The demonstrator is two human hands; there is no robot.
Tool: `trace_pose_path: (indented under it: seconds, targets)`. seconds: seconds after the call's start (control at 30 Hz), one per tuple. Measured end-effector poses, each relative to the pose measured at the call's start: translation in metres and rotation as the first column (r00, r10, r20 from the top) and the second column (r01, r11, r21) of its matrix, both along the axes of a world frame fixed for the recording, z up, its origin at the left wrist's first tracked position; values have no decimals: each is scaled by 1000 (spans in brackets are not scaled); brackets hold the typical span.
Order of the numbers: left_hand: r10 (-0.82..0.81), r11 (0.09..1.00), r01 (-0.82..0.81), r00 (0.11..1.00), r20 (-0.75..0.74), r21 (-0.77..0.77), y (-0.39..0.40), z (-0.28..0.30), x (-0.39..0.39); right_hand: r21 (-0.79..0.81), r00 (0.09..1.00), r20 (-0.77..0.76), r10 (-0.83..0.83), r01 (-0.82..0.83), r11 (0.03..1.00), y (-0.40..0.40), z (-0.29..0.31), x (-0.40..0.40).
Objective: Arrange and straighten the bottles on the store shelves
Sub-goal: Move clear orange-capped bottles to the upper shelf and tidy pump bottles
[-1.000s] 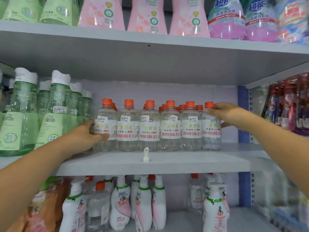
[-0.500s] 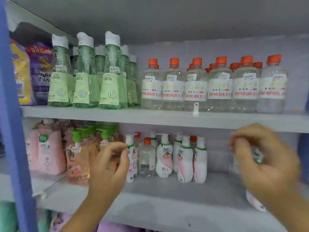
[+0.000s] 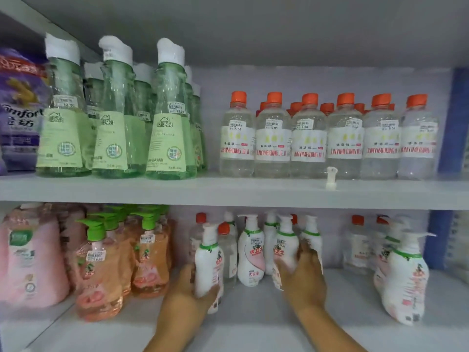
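Both hands have dropped from the orange-capped bottles to the lower shelf (image 3: 253,313), where the left hand (image 3: 189,294) now grips one white pump bottle (image 3: 208,262) and the right hand (image 3: 303,280) another (image 3: 284,246).

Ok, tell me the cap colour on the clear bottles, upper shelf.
Orange caps on the clear bottles, plain in the head view.
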State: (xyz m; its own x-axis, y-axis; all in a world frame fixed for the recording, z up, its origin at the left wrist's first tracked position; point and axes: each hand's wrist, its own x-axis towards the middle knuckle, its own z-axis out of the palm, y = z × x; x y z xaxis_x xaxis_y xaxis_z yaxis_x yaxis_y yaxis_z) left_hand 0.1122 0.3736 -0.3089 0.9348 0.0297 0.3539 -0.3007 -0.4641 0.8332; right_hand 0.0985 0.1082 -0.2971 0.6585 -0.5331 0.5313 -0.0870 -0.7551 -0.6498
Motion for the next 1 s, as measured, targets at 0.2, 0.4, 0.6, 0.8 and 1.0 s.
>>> trace_pose_path:
  seconds: [0.2,0.4,0.6,0.8,1.0]
  targets:
    - [-320,938,325,946,-58,118,-63,6,-12,-58,996,-78,-50,46,997,-10,-7,-1]
    - [11,1000,-10,989,147,-5,-59,14,24,35,995,-25,-92,93,995,-28,-15,-6]
    - [-179,980,177,984,-18,-86,-49,16,58,236,988,147,-40,5,972,-25,-11,-8]
    - [-170,971,164,985,-22,-174,-5,7,28,-8,779,478,406,-458,889,46,6,-49]
    - [12,966,13,996,92,-258,76,-14,-24,393,765,271,585,-643,658,146,32,17]
